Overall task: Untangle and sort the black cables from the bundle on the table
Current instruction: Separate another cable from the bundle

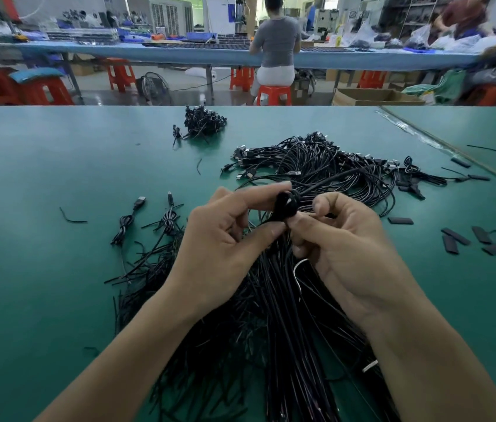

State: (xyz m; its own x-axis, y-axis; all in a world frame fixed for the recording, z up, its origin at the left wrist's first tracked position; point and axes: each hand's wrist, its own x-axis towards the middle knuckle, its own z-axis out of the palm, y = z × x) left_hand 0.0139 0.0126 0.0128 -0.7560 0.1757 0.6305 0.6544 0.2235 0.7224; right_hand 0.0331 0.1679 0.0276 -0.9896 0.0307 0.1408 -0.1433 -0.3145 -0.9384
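A big bundle of black cables [274, 306] lies on the green table [42, 284], running from the near edge up to a fan of USB plug ends [316, 156]. A black knot [287, 205] of wrapped cable sits above the bundle's middle. My left hand [219, 239] pinches the knot between thumb and fingertips from the left. My right hand [341, 239] pinches it from the right, its fingers curled over the strands. A thin white tie [297, 269] shows under my right hand.
Two loose coiled cables [146, 220] lie to the left. A small heap of cables [204, 121] sits at the far middle. Flat black strips [484, 242] are scattered on the right. Beyond the table edge a person sits on a red stool [274, 94].
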